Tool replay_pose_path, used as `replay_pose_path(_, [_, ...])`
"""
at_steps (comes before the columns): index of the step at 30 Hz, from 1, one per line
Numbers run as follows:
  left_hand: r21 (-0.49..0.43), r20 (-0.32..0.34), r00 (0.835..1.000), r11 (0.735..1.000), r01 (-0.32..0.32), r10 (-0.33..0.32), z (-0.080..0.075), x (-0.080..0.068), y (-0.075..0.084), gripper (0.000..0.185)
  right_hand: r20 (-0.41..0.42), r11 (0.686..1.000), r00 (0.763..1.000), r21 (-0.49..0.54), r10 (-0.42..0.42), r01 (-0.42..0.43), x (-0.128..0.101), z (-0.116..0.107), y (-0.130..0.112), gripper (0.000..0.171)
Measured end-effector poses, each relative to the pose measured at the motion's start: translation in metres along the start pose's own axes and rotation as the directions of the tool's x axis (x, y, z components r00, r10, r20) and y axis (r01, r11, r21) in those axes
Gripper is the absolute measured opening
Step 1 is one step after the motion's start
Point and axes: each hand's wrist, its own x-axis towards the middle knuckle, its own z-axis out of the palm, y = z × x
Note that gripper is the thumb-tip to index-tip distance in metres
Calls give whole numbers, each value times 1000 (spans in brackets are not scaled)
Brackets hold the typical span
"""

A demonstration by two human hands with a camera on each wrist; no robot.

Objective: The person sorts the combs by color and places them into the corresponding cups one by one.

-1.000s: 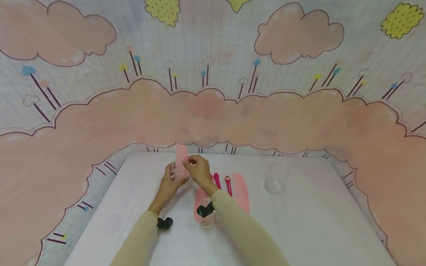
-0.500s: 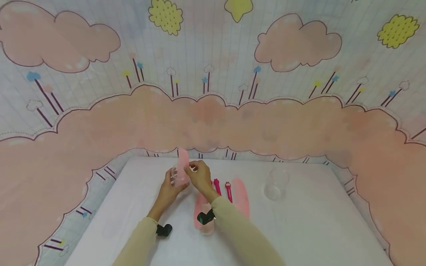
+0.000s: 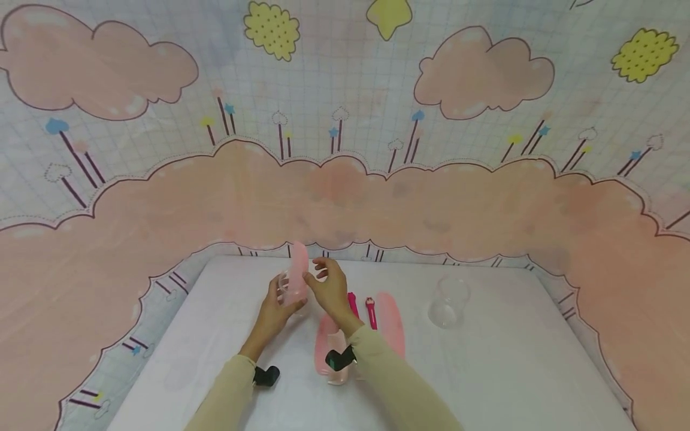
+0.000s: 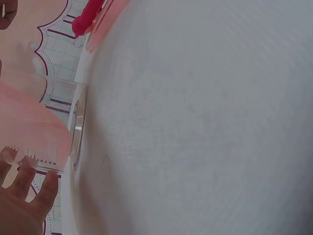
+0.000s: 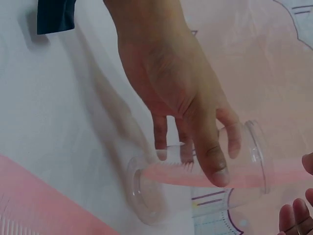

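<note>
The light is soft and even. My head view bends at its edges. My wrist views look blurry, with faint shadows on the table point(image 5: 58, 98).

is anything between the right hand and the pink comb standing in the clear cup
Nothing visible. The right hand hovers open just beside the flat pink comb, which stands in the clear plastic cup that the left hand grips. Only a small gap of air separates the fingertips from the comb's upper edge.

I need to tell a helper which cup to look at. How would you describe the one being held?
On the white table, near the back left, the left hand holds a clear plastic cup. Unlike the other clear cup standing empty to the right, a pale pink comb sticks up out of it.
</note>
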Motion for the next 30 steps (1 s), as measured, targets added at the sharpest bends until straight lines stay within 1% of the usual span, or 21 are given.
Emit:
replay_pose_path(7, [-3, -3, 1000, 1000, 0, 0, 1, 2, -1, 91, 7, 1000, 1000, 10, 3, -3, -5, -21, -4, 35])
replay_pose_path(13, [21, 20, 1000, 1000, 9, -9, 2, 1, 1, 93, -39, 998, 999, 62, 1, 2, -12, -45, -5, 33])
replay_pose_path(19, [24, 26, 1000, 1000, 16, -17, 2, -1, 4, 94, -36, 995, 999, 103, 4, -1, -18, -67, -6, 31])
replay_pose_path(24, [29, 26, 999, 999, 32, -33, 0, -1, 2, 95, -54, 994, 998, 107, 17, -11, -23, -78, -7, 33])
replay_pose_path(27, [24, 20, 999, 999, 37, -37, -2, -1, 0, 93, -54, 994, 998, 112, 24, -18, -27, -84, -12, 33])
replay_pose_path(30, [17, 24, 999, 999, 35, -35, -3, -1, 2, 92, -53, 994, 998, 105, 22, -17, -33, -94, -24, 31])
